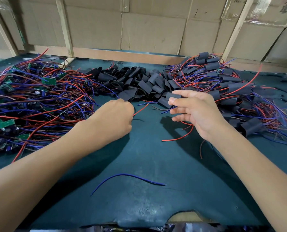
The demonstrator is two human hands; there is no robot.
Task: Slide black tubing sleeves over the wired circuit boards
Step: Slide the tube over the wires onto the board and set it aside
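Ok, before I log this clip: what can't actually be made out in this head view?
- What the left hand grips: its curled fingers face away; only a red wire emerges.
- Whether a board sits inside the black sleeve pinched by the right hand: fingers cover it.
- Boards in the right-hand pile: sleeves cover them.
- Table's near edge: cut off by frame bottom.

L hand [116,114] hides what it grips.

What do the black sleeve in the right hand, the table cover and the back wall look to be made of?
Black sleeve, pinched by the right hand: thin matte plastic tubing, probably heat-shrink; it lies creased flat. Table cover: dark teal mat, rubber or vinyl by its dull sheen and the torn near edge. Back wall: brown corrugated cardboard with creases and tape, framed by bare wood battens.
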